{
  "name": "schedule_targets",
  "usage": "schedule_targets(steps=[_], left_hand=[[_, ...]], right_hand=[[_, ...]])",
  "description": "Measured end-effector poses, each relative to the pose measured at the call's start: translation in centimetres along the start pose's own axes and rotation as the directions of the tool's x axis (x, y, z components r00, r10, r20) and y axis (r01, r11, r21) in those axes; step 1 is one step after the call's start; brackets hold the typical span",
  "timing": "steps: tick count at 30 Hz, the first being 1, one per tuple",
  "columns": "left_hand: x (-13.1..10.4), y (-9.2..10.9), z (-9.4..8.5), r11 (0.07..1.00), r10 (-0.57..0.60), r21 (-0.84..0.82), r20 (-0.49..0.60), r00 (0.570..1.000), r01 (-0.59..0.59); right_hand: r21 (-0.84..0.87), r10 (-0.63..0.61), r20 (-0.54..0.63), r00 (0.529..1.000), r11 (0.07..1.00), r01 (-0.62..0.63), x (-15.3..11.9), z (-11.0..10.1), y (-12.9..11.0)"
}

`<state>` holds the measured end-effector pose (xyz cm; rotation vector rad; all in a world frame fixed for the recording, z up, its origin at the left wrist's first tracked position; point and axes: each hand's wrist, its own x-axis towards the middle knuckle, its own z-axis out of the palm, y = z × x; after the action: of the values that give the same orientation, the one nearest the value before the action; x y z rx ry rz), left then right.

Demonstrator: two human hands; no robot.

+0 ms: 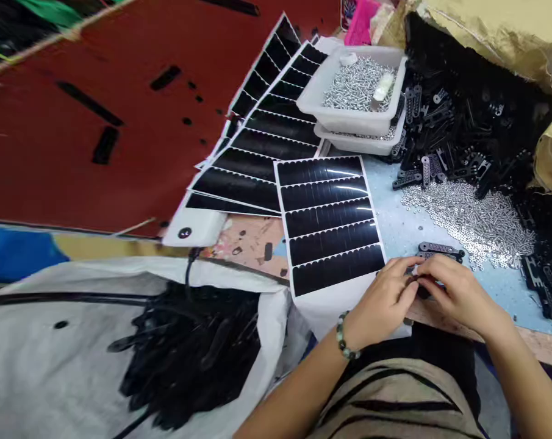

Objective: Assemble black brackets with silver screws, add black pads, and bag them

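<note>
My left hand (388, 296), with a beaded bracelet at the wrist, is closed in a pinch at the table's front edge. My right hand (461, 292) meets it there, its fingers also pinched together. Between the fingertips is a small black part (412, 280), mostly covered, so its exact kind does not show. Just beyond the hands lie black plastic bars (440, 249) with patterned faces and round ends. A sheet of black adhesive strips (333, 222) with scalloped edges lies beside my left hand. Loose silver screws and nuts (486, 222) are heaped beyond my right hand.
Stacked white tubs (351, 116) of screws stand at the back. More black strip sheets (261, 140) fan out to the left. Black parts (463, 134) pile up at the right. A white sack (74, 341) holding black pieces sits lower left, below a red-brown board (133, 49).
</note>
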<state>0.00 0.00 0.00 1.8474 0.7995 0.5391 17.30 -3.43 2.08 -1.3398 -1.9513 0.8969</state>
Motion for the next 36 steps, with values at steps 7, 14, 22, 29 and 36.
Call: schedule_targets(steps=[7,14,22,29,36], left_hand=[[-0.4,-0.5,0.8,0.957,0.113,0.286,-0.208,0.971,-0.050],[0.0,-1.2,1.8,0.826,0.131,0.560,-0.072,0.989,-0.068],[0.2,-1.8,2.0,0.816,0.122,0.574,-0.052,0.991,-0.070],[0.8,-1.1,2.0,0.849,0.080,0.526,-0.041,0.996,-0.046],[1.6,-0.8,1.1,0.901,0.058,0.431,-0.027,0.998,-0.041]], right_hand=[[0.301,0.430,-0.390,0.814,0.895,-0.328,-2.2,0.2,2.3],[0.515,0.678,-0.386,0.626,0.721,-0.463,-1.0,1.7,4.6],[0.400,0.662,-0.376,0.648,0.747,-0.531,-1.0,1.7,5.0],[0.075,0.553,-0.392,0.735,0.816,-0.573,-0.7,1.4,5.1],[-0.325,0.220,-0.339,0.915,0.885,-0.334,-0.6,0.1,3.3]])
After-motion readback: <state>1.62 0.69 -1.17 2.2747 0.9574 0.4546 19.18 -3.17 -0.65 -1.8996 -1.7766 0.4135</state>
